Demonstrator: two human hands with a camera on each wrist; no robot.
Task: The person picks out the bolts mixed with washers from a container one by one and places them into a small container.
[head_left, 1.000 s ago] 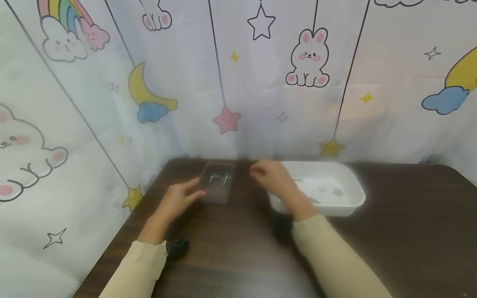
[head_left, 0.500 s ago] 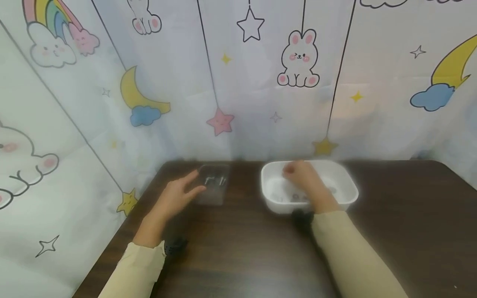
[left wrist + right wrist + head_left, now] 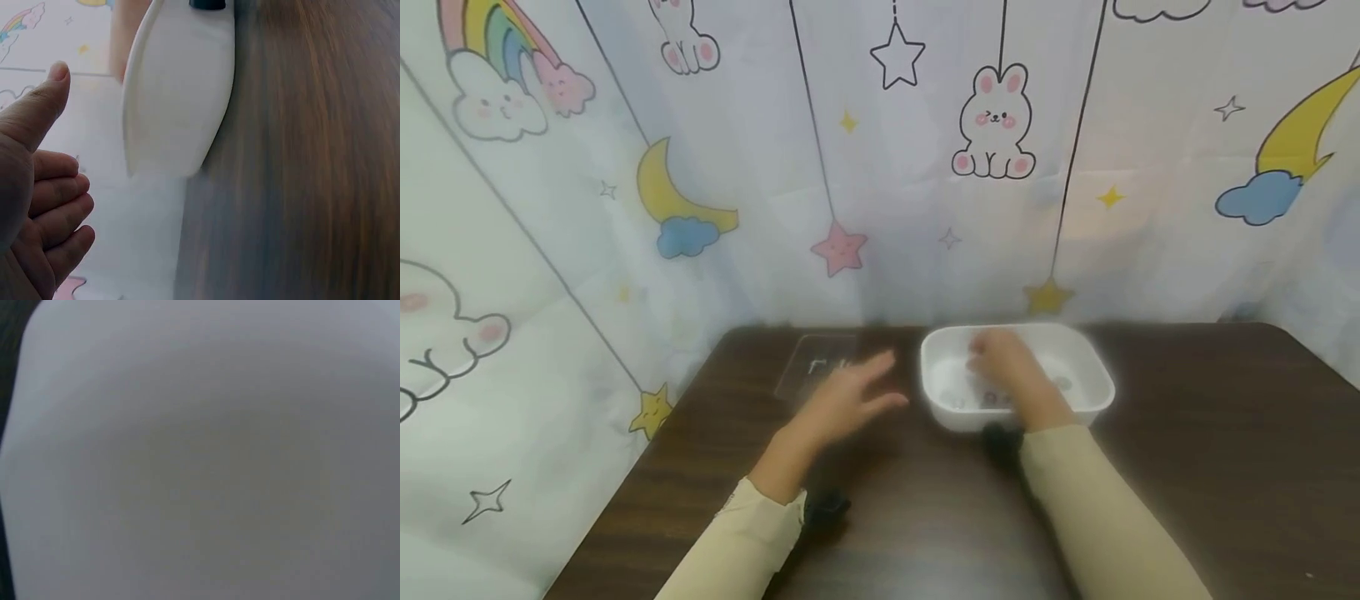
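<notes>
In the head view my right hand [image 3: 1009,367] reaches down into a white tub [image 3: 958,419] with rounded corners. Its fingers are bent, and their tips are too blurred to show whether they hold anything. A few small roundish pieces [image 3: 1062,383] lie on the tub floor. My left hand [image 3: 842,402] hovers between the tub and a clear plastic box [image 3: 801,360], fingers extended and thumb apart, with nothing in it. In the left wrist view this hand [image 3: 44,194] is beside the tub's outer side [image 3: 178,94]. The right wrist view shows only the tub's wall [image 3: 200,456], close up.
Both containers stand near the back of a dark wooden table [image 3: 910,517]. A white curtain [image 3: 760,133] printed with rabbits, stars and moons hangs behind and to the left. A tiny light speck [image 3: 1309,575] lies at the right front.
My right hand has moved from the tub's left edge to inside it. My left hand has left the clear box's side and moved right, towards the tub.
</notes>
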